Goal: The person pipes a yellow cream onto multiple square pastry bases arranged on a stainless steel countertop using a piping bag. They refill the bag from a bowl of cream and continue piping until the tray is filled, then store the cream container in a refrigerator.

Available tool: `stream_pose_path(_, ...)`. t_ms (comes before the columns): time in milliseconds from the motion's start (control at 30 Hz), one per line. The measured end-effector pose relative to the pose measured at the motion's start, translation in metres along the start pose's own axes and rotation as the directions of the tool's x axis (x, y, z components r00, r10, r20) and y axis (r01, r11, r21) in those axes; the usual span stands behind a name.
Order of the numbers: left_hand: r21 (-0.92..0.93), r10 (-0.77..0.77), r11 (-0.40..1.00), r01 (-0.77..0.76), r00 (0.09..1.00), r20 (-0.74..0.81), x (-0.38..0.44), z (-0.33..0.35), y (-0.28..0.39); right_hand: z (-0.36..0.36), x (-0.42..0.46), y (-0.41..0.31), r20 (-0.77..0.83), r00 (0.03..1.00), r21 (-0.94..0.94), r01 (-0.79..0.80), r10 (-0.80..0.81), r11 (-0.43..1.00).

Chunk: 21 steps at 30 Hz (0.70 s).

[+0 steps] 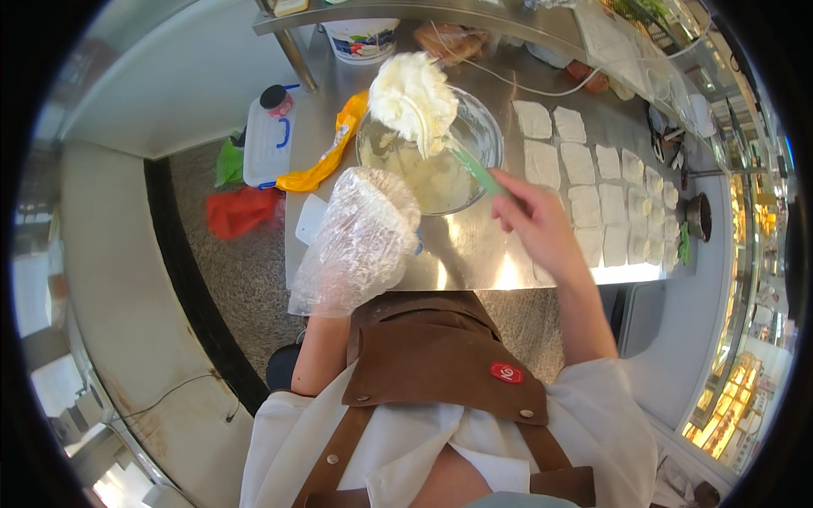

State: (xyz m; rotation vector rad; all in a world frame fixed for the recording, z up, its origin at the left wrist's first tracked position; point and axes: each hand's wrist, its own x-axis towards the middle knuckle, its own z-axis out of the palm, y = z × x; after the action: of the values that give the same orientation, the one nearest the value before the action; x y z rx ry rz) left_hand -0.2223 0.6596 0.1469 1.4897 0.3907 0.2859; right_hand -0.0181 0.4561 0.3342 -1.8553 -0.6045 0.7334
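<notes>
My right hand (533,219) grips the green handle of a spatula (476,166). A large mound of whipped white cream (413,98) sits on its blade, above a wide mixing bowl (492,130). More pale cream coats the inside of that bowl. My left hand (333,289) is inside the folded-back cuff of a clear plastic piping bag (371,228) and holds it up at the bowl's near left side. The fingers show only faintly through the plastic. Whitish smears mark the upper part of the bag.
Rows of flat white squares (577,163) cover the right of the steel table (470,254), some topped with cream. Left of the bowl lie a yellow bag (327,159) and a lidded plastic box (260,149) with a jar (276,101) on it. A steel shelf (419,14) overhangs the back.
</notes>
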Motion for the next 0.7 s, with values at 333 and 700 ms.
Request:
stream_pose_path(333,-0.341,-0.001,0.939,-0.047,0.99,-0.14,0.057,0.072,0.136,0.047,-0.062,-0.016,-0.11,0.979,0.472,0.205,-0.173,0.858)
stream_pose_path(700,-0.676,-0.005,0.737,-0.005,1.0,-0.013,0.056,0.088,0.186,-0.001,-0.1,-0.028,-0.175,0.888,-0.419,0.324,-0.426,0.848)
